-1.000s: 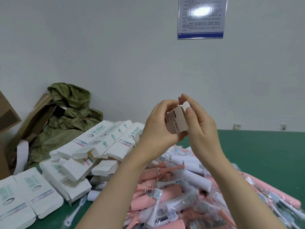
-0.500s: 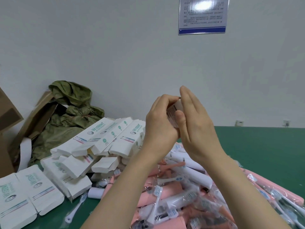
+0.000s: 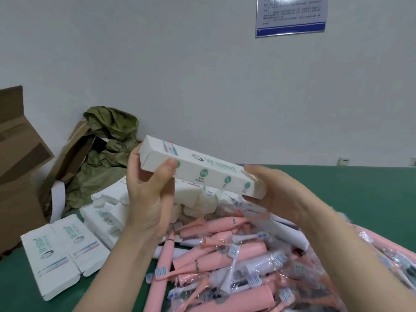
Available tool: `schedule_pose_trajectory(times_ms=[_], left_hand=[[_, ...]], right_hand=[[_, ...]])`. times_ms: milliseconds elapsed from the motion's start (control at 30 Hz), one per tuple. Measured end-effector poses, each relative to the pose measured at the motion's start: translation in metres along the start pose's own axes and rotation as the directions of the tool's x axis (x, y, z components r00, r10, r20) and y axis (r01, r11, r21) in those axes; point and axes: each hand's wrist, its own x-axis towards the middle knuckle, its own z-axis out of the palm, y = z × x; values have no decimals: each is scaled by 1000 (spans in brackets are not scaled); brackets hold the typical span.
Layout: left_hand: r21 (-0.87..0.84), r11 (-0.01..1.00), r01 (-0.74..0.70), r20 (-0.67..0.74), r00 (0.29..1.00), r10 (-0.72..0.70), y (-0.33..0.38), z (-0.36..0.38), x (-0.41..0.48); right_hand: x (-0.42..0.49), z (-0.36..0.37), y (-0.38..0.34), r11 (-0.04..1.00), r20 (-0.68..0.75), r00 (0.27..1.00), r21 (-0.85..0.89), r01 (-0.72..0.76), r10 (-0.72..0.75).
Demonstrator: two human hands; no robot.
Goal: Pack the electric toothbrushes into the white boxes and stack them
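**Closed white box held in both hands above the toothbrush pile**

Head view: A long white toothbrush box [image 3: 202, 172] is held in the air between both hands, lengthwise across the middle of the picture and sloping down toward the right. It has green round icons along its front face and a printed logo on its top face. Both of its ends look closed.

The left hand [image 3: 148, 199] grips the box's left end. Its thumb [image 3: 167, 167] is pressed on the front face and its fingers are curled round the back. The right hand [image 3: 281, 194] clasps the right end, with its fingers wrapped round that end from behind and below.

Directly beneath the box and the forearms lies a heap of electric toothbrushes [image 3: 216, 251], pink and white, most in clear plastic sleeves, spreading to the lower right edge. Behind the left hand is a loose stack of more white boxes [image 3: 108, 215]. Near the lower left, flattened white cartons [image 3: 58, 251] lie side by side on the green table [image 3: 360, 188].

At the far left stands an open brown cardboard carton [image 3: 18, 165], and just beside it, against the wall, a crumpled olive-green sack [image 3: 108, 140]. A blue-bordered notice [image 3: 290, 16] hangs high on the white wall; its text is too blurred to read.
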Motion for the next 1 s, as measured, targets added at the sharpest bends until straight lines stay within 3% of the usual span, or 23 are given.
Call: schedule_pose_trajectory(times_ms=[100,233,300,367,467,567,600,633,733,800,867,1000], left_hand=[[208,971,117,-47,993,-110,-2,-18,1],[636,753,168,-2,977,-215,0,-26,3],[813,574,104,62,963,-262,2,-26,4],[934,354,-53,144,962,-233,4,-24,8],[967,174,-185,218,957,-190,9,-7,12],[967,-181,-181,135,961,-241,12,10,14],[951,-244,-187,126,961,-246,15,16,13],[948,-236,-214,155,957,-245,17,23,11],[922,-10,-388,371,887,-274,15,49,1],[882,66,-466,464,839,-283,6,61,-5],[868,105,-485,495,836,-235,0,62,-10],[861,184,-473,502,850,-162,-1,48,-22]], right_hand=[[5,-3,8,989,-138,981,40,139,-132],[1,-25,4,968,-258,933,-68,243,-253],[-1,-33,-4,948,-294,902,-135,288,-316],[-2,-36,-12,917,-313,867,-224,331,-389],[-7,-32,-23,863,-295,823,-314,396,-485],[-17,-29,-30,807,-293,776,-405,429,-559],[-20,-28,-31,787,-289,762,-444,429,-579],[-22,-27,-32,768,-286,752,-477,427,-595],[-26,-15,-27,747,-231,764,-499,439,-603],[-29,-2,-21,801,-108,839,-384,459,-533],[-32,8,-17,867,11,889,-216,449,-458],[-31,3,-20,880,-89,892,-236,413,-443]])
